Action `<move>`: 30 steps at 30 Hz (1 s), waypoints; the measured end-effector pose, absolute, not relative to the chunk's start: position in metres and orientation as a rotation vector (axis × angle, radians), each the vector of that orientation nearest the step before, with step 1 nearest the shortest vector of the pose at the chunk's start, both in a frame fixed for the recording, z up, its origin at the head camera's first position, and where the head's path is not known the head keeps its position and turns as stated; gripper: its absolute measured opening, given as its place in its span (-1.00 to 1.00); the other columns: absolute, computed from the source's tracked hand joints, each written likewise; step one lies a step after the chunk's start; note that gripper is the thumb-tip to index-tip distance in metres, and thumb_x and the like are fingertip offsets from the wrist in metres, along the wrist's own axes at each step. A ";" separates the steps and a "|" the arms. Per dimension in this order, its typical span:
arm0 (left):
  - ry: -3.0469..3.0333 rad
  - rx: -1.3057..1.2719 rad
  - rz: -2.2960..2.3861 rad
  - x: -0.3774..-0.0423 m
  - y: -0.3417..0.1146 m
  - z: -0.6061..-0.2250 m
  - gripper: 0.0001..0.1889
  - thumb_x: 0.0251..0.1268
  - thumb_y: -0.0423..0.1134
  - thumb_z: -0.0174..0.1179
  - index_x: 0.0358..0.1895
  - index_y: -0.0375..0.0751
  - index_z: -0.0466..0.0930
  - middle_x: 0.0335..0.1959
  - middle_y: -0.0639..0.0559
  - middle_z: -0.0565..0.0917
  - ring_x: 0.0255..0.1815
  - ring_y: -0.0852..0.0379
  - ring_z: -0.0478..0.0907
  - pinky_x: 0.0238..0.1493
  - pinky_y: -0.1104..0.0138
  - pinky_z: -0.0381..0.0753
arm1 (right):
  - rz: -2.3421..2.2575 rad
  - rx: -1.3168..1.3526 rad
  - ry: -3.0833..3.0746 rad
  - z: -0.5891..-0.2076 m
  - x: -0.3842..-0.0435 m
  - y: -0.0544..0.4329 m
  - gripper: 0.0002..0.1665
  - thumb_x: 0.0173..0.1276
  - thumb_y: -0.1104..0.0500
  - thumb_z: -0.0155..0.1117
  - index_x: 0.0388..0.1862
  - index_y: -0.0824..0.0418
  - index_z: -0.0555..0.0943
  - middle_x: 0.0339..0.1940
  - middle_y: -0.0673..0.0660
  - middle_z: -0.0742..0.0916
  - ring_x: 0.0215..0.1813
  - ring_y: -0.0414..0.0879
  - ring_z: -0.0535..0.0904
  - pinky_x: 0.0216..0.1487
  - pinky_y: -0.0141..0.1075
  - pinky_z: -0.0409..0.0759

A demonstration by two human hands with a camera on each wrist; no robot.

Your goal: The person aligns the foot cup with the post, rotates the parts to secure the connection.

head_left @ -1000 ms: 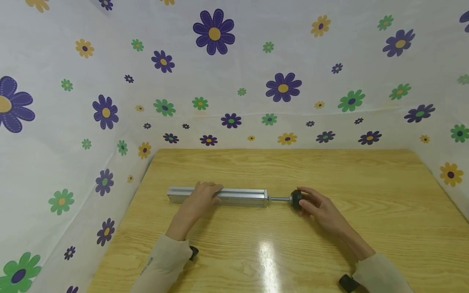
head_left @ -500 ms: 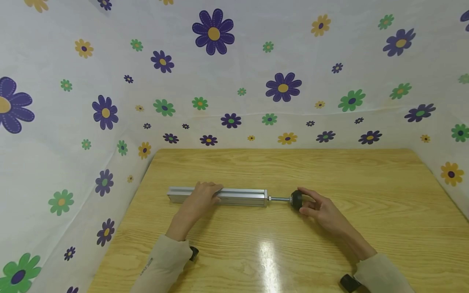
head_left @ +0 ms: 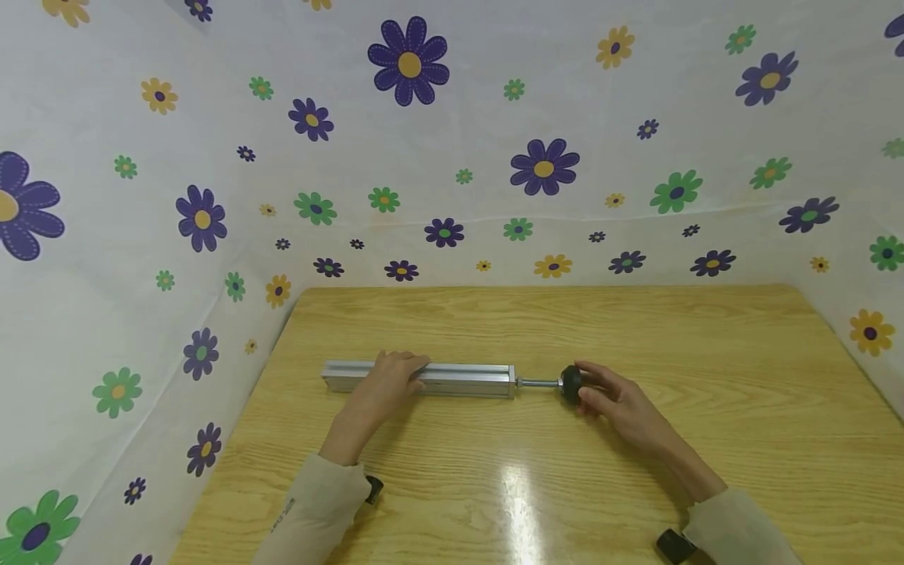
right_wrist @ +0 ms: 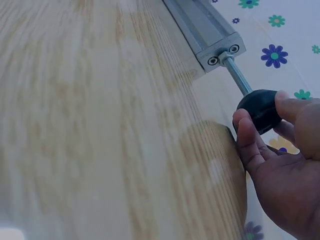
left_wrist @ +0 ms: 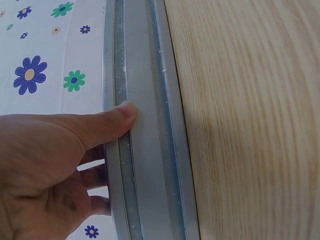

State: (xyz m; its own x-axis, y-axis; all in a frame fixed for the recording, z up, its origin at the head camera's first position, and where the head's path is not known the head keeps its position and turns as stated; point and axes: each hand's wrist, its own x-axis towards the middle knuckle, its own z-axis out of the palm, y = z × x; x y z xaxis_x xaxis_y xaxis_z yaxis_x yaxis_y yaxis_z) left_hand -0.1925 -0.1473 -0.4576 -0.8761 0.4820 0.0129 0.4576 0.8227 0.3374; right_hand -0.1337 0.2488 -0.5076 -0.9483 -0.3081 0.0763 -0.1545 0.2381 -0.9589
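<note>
A long silver aluminium profile (head_left: 468,380) lies crosswise on the table. My left hand (head_left: 381,386) grips it left of its middle, with the thumb (left_wrist: 117,120) on one grooved face in the left wrist view. From its right end a threaded rod (right_wrist: 238,76) sticks straight out, with a nut at the end plate. A round black levelling foot (right_wrist: 260,107) sits on the rod's outer end. My right hand (head_left: 625,404) pinches this foot between thumb and fingers. Between the foot and the end plate, a length of rod is exposed.
The wood-grain table (head_left: 438,471) has rounded back corners. Behind it and at both sides hangs a white flower-print cloth (head_left: 480,141). Black wrist devices (head_left: 674,545) show at both sleeves. Light reflects off the table's front.
My right fingers loosened and shifted on the black foot half a second ago, and now they pinch it closer again. The left hand and the profile have stayed in place.
</note>
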 end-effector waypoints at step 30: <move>2.920 0.758 0.537 -0.194 -0.148 -0.459 -0.54 0.36 -0.33 0.35 0.30 -0.32 0.59 0.23 -0.26 0.65 0.30 -0.29 0.54 0.49 -0.34 0.16 | -1.810 -0.468 2.325 -0.511 -0.138 0.251 -0.35 0.64 0.32 0.09 0.59 0.46 0.17 0.35 0.54 0.47 -0.17 -0.06 0.68 -0.17 -0.34 0.71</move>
